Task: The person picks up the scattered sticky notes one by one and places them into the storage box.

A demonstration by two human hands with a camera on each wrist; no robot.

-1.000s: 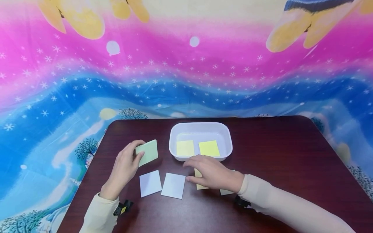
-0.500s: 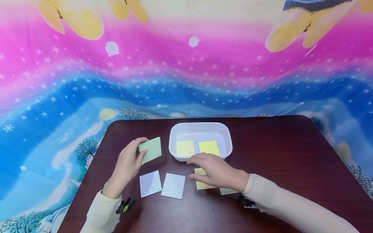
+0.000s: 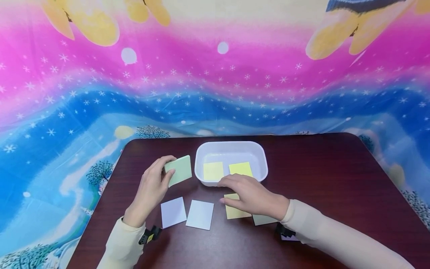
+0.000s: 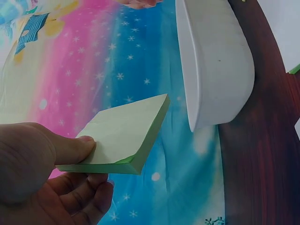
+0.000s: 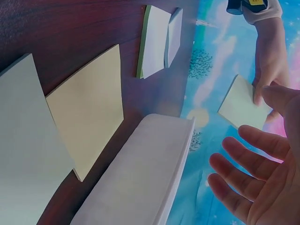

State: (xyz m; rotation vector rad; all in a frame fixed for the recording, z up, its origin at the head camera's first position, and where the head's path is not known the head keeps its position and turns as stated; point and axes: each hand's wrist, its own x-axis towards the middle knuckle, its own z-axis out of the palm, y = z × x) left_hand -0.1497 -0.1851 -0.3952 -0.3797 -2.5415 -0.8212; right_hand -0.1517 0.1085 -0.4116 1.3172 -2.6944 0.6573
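My left hand (image 3: 149, 192) pinches a pale green sticky note pad (image 3: 180, 171), thumb on its face and fingers behind. In the left wrist view the pad (image 4: 129, 129) is tilted and raised, left of the white plastic bin. My right hand (image 3: 252, 195) is held over the table in front of the bin (image 3: 231, 144), fingers spread and holding nothing, as the right wrist view shows. Below it lie a pale yellow pad (image 3: 235, 213) and a greyish pad (image 3: 263, 219), both partly covered. Inside the bin are a cream-yellow pad (image 3: 213, 171) and a bright yellow pad (image 3: 240, 169).
Two whitish pads, one on the left (image 3: 173, 212) and one beside it (image 3: 200, 215), lie on the dark wooden table (image 3: 322, 168) in front of the left hand. A purplish pad (image 3: 289, 238) shows under the right wrist. A printed cloth (image 3: 215, 86) hangs behind the table.
My left hand has carried the green pad right and slightly up, closer to the bin. My right hand has shifted a little to the right, uncovering more of the yellow pad.
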